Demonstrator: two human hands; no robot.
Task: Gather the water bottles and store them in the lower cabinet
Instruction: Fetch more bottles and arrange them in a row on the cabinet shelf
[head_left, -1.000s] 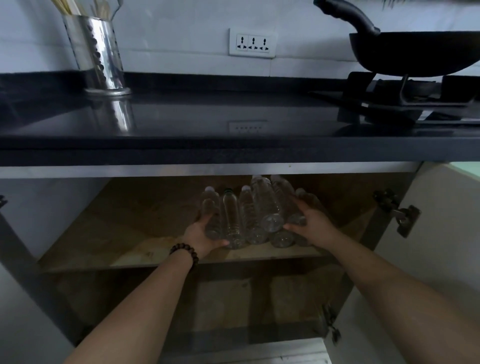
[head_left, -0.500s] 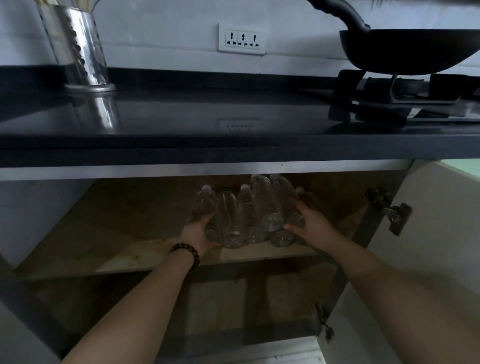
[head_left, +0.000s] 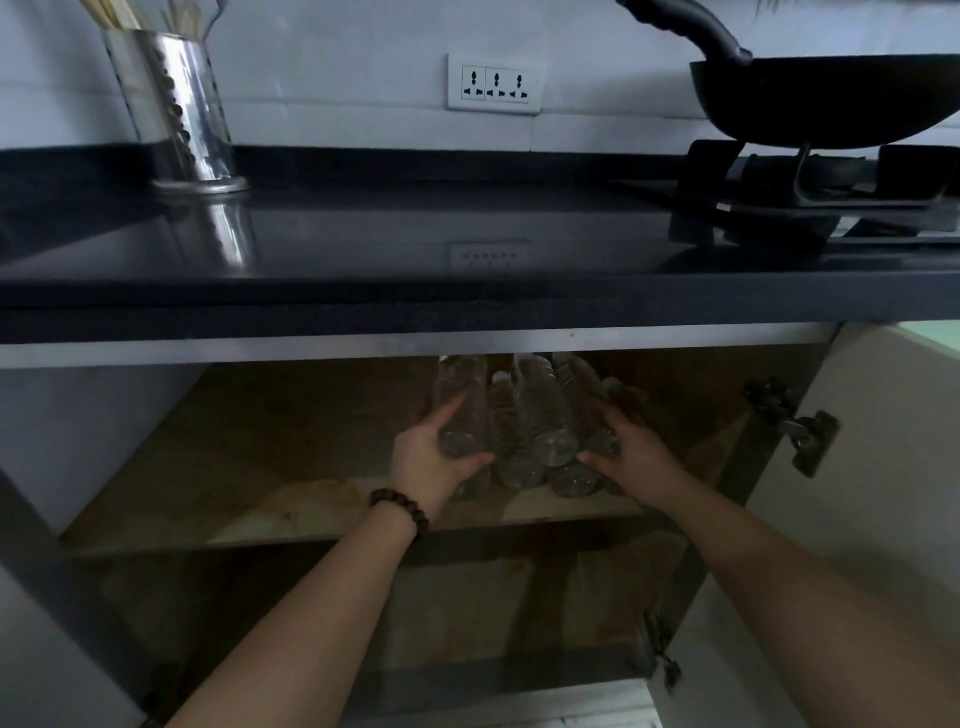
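Under the dark countertop (head_left: 415, 249), water bottles (head_left: 540, 426) stacked on the cabinet shelf (head_left: 260, 467) are being clamped between left hand (head_left: 426, 462) and right hand (head_left: 636, 457); a deeper push is probably being required next.

A pile of clear water bottles (head_left: 524, 431) lies on the wooden shelf (head_left: 260, 499) of the open lower cabinet, bases toward the camera, stacked in 2 layers. The left hand (head_left: 431, 462) clasps the pile's left side, fingers along a bottle and thumb across its base. The right hand (head_left: 634, 457) clasps the pile's right side the same way. A beaded bracelet (head_left: 400, 506) circles the left wrist, below the pile. Above the pile runs a dark countertop (head_left: 415, 249). A steel utensil holder (head_left: 182, 109) stands up left of the pile, a 3-outlet socket (head_left: 496, 85) sits straight above, and a black wok (head_left: 831, 98) is up right. The cabinet door (head_left: 883, 493) hangs open right of the pile.
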